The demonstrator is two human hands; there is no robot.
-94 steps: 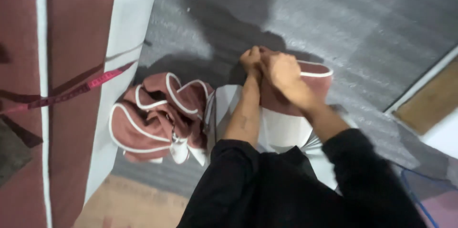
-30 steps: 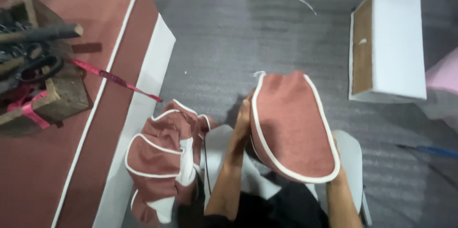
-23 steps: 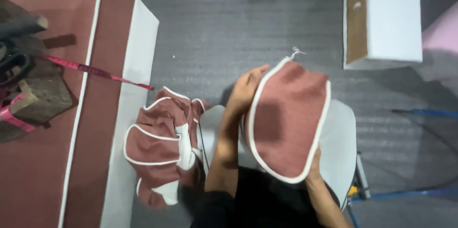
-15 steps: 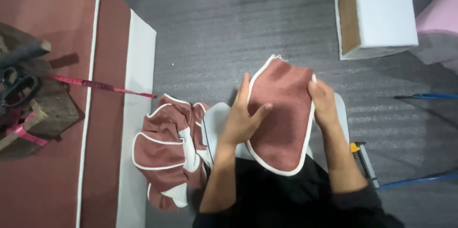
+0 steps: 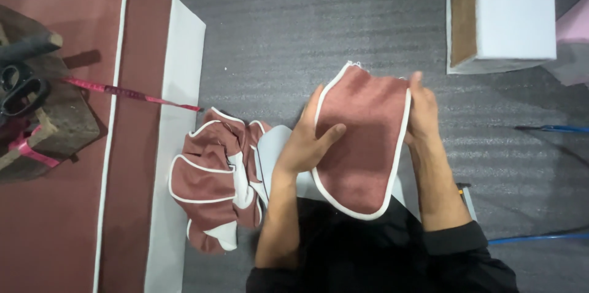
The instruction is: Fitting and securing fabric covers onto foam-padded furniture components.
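A maroon fabric piece with white piping (image 5: 363,149) is spread over my lap, rounded end toward me. My left hand (image 5: 307,139) grips its left edge, thumb lying across the cloth. My right hand (image 5: 422,112) pinches its upper right corner. A crumpled heap of similar maroon-and-white fabric pieces (image 5: 215,176) lies on the floor just left of my left forearm. A pale sheet (image 5: 275,146) shows underneath the held piece.
A maroon mat with a white border (image 5: 116,146) runs along the left. On it stand a wooden block (image 5: 58,109), black scissors (image 5: 21,87) and a pink measuring tape (image 5: 129,92). A white-topped box (image 5: 500,14) sits upper right. Blue cables (image 5: 546,128) cross the grey floor.
The fabric piece was bunched between both hands, then held up flat; now it is lowered onto my lap with a hand on each side. The view shifted left and downward.
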